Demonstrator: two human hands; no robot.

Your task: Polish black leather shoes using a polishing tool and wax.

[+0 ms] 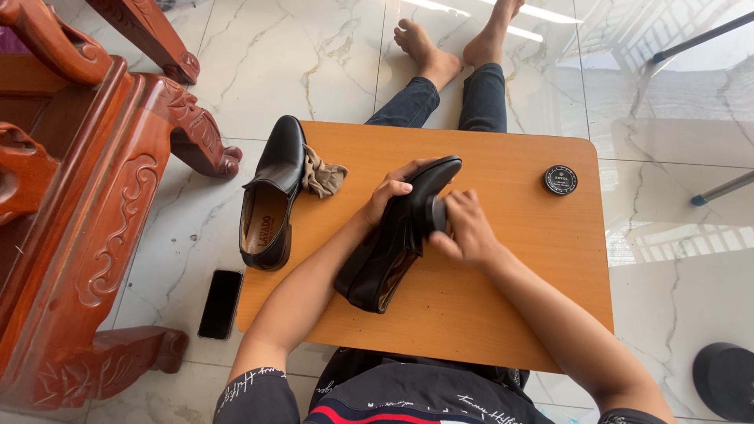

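Note:
A black leather shoe (397,235) lies tilted on the small wooden table (518,259), toe pointing away from me. My left hand (386,195) grips its upper side near the toe. My right hand (466,228) presses a small dark round applicator (437,213) against the shoe's right side. A second black shoe (272,192) rests at the table's left edge, opening up, with a beige cloth (322,174) beside it. A round black tin (560,180) with its lid on sits at the table's far right.
A black phone (220,304) lies on the marble floor left of the table. Carved red wooden furniture (86,212) stands at the left. My legs and bare feet (448,55) stretch out beyond the table. A dark round object (724,378) sits at the bottom right.

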